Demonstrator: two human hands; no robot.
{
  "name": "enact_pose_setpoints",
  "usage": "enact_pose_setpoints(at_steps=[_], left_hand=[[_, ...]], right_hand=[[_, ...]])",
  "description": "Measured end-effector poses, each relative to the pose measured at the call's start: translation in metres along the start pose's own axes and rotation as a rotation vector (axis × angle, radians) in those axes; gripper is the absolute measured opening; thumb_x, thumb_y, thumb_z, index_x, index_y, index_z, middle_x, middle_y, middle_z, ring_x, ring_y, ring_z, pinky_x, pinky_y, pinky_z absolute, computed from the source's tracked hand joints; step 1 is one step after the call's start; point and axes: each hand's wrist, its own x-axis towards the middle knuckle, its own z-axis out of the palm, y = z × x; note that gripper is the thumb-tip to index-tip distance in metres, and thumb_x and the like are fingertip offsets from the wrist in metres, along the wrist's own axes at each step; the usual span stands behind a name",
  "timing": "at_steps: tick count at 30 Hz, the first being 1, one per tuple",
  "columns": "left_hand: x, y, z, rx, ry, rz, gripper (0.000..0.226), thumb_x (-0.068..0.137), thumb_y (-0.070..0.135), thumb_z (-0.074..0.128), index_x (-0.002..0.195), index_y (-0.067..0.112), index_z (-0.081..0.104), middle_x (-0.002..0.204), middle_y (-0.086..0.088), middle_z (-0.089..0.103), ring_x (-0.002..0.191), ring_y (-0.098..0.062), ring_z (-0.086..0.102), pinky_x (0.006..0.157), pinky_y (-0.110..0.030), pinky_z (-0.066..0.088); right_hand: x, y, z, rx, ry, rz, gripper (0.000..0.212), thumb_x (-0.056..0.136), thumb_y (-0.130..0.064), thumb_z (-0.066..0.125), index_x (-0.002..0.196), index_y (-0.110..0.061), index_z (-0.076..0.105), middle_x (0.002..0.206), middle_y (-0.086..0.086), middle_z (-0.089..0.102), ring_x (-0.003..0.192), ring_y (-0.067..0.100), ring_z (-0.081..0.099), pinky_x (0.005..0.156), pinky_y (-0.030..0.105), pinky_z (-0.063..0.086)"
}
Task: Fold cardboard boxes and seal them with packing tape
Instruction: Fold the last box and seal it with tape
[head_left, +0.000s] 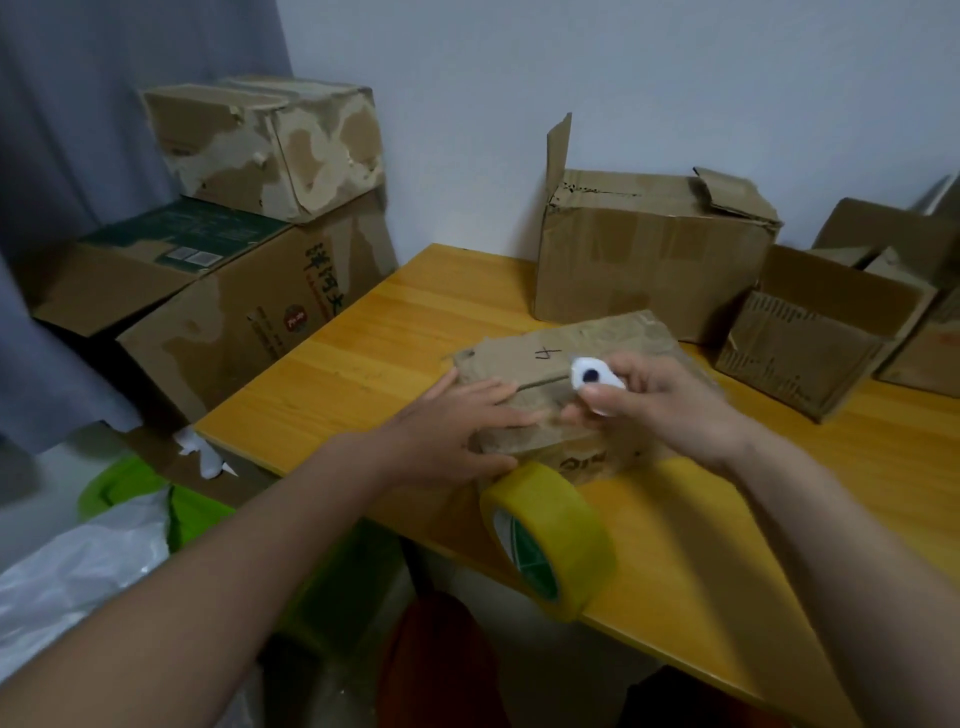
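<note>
Left hand (451, 427) lies flat on a small beat-up cardboard box (566, 384) on the yellow wooden table (363, 358), fingers stretched across the top flap. Right hand (660, 400) pinches a little white cutter (594, 378) with a dark button just over the seam. Roll of yellowish packing tape (550, 538) stands on edge right against the box's near side.

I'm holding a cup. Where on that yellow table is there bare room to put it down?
Bare wood lies on the yellow wooden table left of the small brown cardboard box both hands work on, up to the far corner, and along the near right edge beyond the yellow tape roll. The back right is crowded with open cardboard boxes.
</note>
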Motion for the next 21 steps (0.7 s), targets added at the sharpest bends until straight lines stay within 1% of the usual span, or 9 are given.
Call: enact_pose_setpoints(at_steps=[3, 6, 9, 12, 14, 15, 18, 19, 21], left_hand=[[0.015, -0.007, -0.004, 0.033, -0.026, 0.035, 0.057, 0.096, 0.045, 0.052, 0.146, 0.046, 0.027, 0.162, 0.013, 0.006, 0.149, -0.014, -0.007, 0.119, -0.052, -0.007], [0.022, -0.013, 0.0, -0.07, 0.202, -0.073, 0.053, 0.089, 0.037, 0.066, 0.138, 0.044, 0.046, 0.162, 0.005, 0.008, 0.149, -0.022, -0.003, 0.119, -0.054, 0.006], [0.023, -0.012, 0.01, -0.451, 0.53, -0.385, 0.069, 0.07, 0.031, 0.085, 0.132, 0.032, 0.054, 0.153, -0.005, 0.025, 0.141, -0.027, 0.025, 0.11, -0.038, 0.031], [0.011, 0.002, 0.019, -1.014, 0.639, -0.682, 0.083, 0.068, 0.037, 0.085, 0.137, 0.02, 0.043, 0.141, -0.005, 0.039, 0.124, -0.021, 0.045, 0.089, -0.031, 0.042], [-0.002, 0.019, 0.026, -1.332, 0.562, -0.701, 0.095, 0.066, 0.05, 0.079, 0.144, 0.02, 0.033, 0.14, -0.002, 0.044, 0.121, -0.021, 0.048, 0.092, -0.035, 0.045], [-0.007, 0.028, 0.031, -1.396, 0.471, -0.671, 0.104, 0.062, 0.054, 0.077, 0.148, 0.023, 0.026, 0.14, 0.0, 0.044, 0.121, -0.02, 0.049, 0.094, -0.037, 0.045], [-0.009, 0.045, 0.045, -1.36, 0.312, -0.56, 0.105, 0.066, 0.045, 0.079, 0.15, 0.028, 0.018, 0.134, 0.006, 0.045, 0.11, -0.012, 0.049, 0.076, -0.024, 0.043], [-0.009, 0.045, 0.047, -1.338, 0.296, -0.558, 0.102, 0.066, 0.044, 0.08, 0.148, 0.027, 0.022, 0.133, 0.007, 0.047, 0.105, -0.008, 0.05, 0.072, -0.021, 0.041], [-0.015, 0.038, 0.043, -1.314, 0.219, -0.554, 0.099, 0.058, 0.05, 0.082, 0.141, 0.028, 0.032, 0.129, 0.007, 0.052, 0.103, -0.008, 0.054, 0.073, -0.023, 0.044]], right_hand=[[0.023, 0.003, 0.03, -0.177, 0.097, -0.107, 0.027, 0.097, -0.027, 0.053, 0.099, 0.0, 0.057, 0.09, 0.012, 0.065, 0.079, 0.022, 0.06, 0.073, 0.039, 0.047], [0.034, 0.011, 0.042, 0.039, 0.168, -0.068, 0.025, 0.099, -0.03, 0.05, 0.102, -0.006, 0.056, 0.105, 0.011, 0.07, 0.104, 0.02, 0.065, 0.094, 0.04, 0.049], [0.039, 0.009, 0.049, 0.143, 0.171, -0.056, 0.018, 0.101, -0.025, 0.045, 0.105, -0.01, 0.054, 0.106, 0.005, 0.072, 0.106, 0.013, 0.066, 0.094, 0.031, 0.05], [0.047, 0.013, 0.054, -0.043, 0.157, -0.07, 0.028, 0.099, -0.037, 0.046, 0.103, -0.011, 0.057, 0.1, 0.002, 0.07, 0.099, 0.019, 0.064, 0.088, 0.039, 0.049], [0.052, 0.015, 0.055, -0.154, 0.148, -0.067, 0.035, 0.093, -0.049, 0.044, 0.102, -0.019, 0.06, 0.097, -0.004, 0.068, 0.096, 0.016, 0.062, 0.089, 0.044, 0.049], [0.054, 0.017, 0.055, -0.136, 0.14, -0.063, 0.031, 0.094, -0.048, 0.044, 0.102, -0.022, 0.059, 0.101, -0.006, 0.069, 0.1, 0.012, 0.063, 0.091, 0.044, 0.049], [0.058, 0.018, 0.057, -0.117, 0.13, -0.075, 0.015, 0.1, -0.035, 0.044, 0.098, -0.027, 0.056, 0.109, -0.005, 0.069, 0.106, 0.007, 0.062, 0.093, 0.04, 0.049], [0.058, 0.018, 0.058, -0.133, 0.139, -0.091, 0.013, 0.1, -0.034, 0.045, 0.095, -0.03, 0.056, 0.109, -0.005, 0.069, 0.106, 0.008, 0.062, 0.092, 0.04, 0.049], [0.059, 0.021, 0.059, -0.138, 0.152, -0.11, 0.016, 0.099, -0.032, 0.046, 0.089, -0.037, 0.057, 0.108, -0.006, 0.07, 0.107, 0.009, 0.062, 0.089, 0.038, 0.048]])
